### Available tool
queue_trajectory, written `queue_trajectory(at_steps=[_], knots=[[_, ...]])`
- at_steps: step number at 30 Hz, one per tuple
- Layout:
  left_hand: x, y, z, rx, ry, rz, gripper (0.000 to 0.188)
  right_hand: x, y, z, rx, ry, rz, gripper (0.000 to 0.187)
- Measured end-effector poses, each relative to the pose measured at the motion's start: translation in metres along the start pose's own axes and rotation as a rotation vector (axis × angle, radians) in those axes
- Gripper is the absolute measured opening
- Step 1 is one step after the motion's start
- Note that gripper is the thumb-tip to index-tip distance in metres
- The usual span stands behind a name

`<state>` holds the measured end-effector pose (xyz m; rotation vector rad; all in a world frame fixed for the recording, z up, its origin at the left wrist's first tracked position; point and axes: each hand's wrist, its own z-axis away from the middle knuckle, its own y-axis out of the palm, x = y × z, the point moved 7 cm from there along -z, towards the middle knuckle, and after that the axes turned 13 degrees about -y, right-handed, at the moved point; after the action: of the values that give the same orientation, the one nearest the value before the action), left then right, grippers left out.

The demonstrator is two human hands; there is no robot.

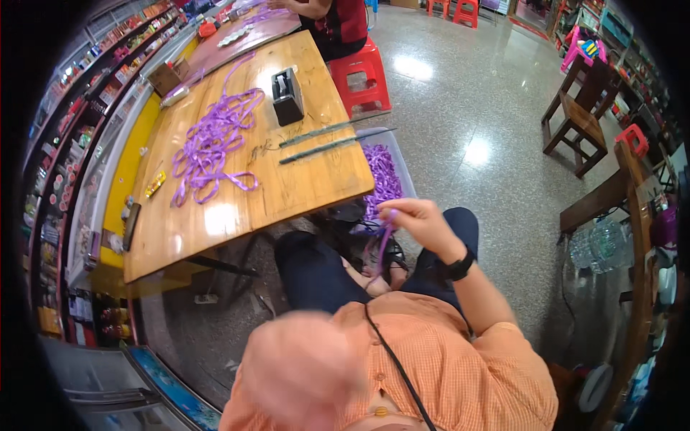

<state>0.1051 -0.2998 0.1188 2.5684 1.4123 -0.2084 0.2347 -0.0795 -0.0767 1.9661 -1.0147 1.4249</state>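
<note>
Over my right thigh, my right hand [425,224] is closed in a pinch on a purple ribbon [387,237], which hangs down between my knees. My left hand [305,370] is raised close to the camera, a large blur in front of my shirt; its fingers cannot be made out. Beyond my right hand is a pale plastic bin [407,169] heaped with purple ribbon pieces [382,172]. A loose tangle of long purple ribbon [215,136] lies on the wooden table [287,205], with a black tape dispenser [287,100] beside it.
Two thin dark rods [320,151] lie at the table's right edge, one jutting over the bin. Another person in red [348,29] sits on a red stool [361,79] at the far end. A wooden chair [578,111] stands right; stocked shelves [79,129] line the left.
</note>
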Motion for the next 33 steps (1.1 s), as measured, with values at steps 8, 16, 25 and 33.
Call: queue_trajectory(at_steps=[8,16,25,33], knots=[[-0.024,0.016,0.002,-0.131,0.313,0.015,0.011,-0.008,-0.043,-0.019,-0.196,-0.069,0.154,0.021],[-0.001,0.021,-0.041,-0.517,0.302,-0.124,0.012,-0.039,-0.044,-0.008,-0.236,0.020,0.023,0.022],[0.054,0.006,-0.044,-0.003,-0.327,0.096,0.020,-0.056,-0.038,-0.003,-0.225,0.065,-0.004,0.022],[0.080,0.023,-0.079,-0.106,-0.684,0.406,0.020,-0.063,-0.034,0.004,-0.227,0.078,-0.052,0.023]])
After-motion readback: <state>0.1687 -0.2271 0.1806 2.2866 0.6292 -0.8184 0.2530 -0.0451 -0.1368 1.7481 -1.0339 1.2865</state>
